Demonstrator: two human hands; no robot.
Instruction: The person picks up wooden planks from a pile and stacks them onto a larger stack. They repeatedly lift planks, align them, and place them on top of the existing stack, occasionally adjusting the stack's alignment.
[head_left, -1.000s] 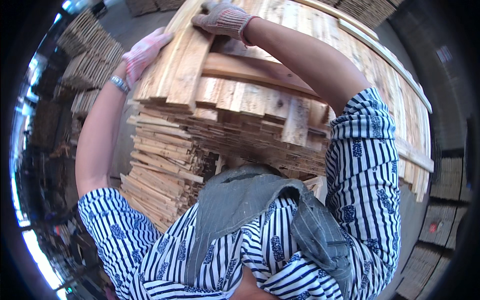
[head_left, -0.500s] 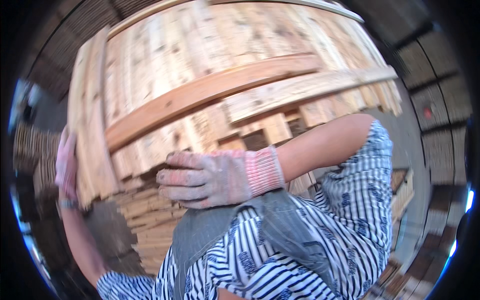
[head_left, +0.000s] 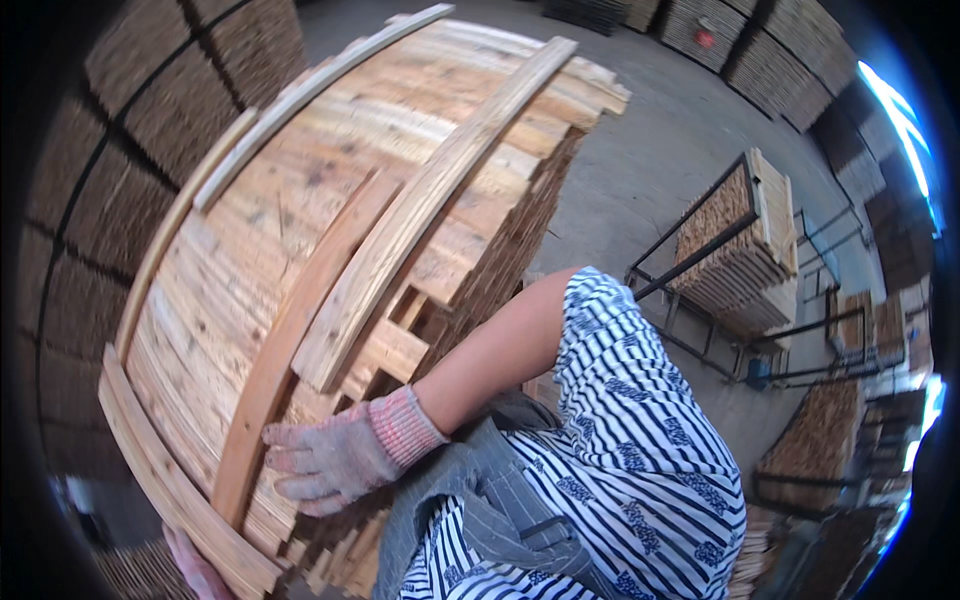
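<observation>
A large stack of pale wooden boards (head_left: 300, 230) fills the left and middle. Across its top lie a reddish plank (head_left: 290, 330) and, beside it, a paler plank (head_left: 440, 210). My right hand (head_left: 330, 460), in a dirty grey glove with a pink cuff, rests at the stack's near edge by the reddish plank's lower end, fingers spread and holding nothing. At the bottom left, my left hand (head_left: 198, 568) in a pinkish glove lies along the outer side of an edge board (head_left: 180, 480). Its visible fingers are stretched out; the rest is cut off or covered.
Tall banded wood stacks (head_left: 130, 150) stand at the left, and more stacks (head_left: 700, 30) line the far side. On the right, a black metal rack (head_left: 700, 240) holds stacked wood (head_left: 740, 240). Grey floor (head_left: 620, 170) lies between. Another wood pile (head_left: 815, 430) sits lower right.
The view has swung to the right, so the stack now slants from lower left to upper right and the rack has appeared. My right hand's fingers have spread; my left hand shows less.
</observation>
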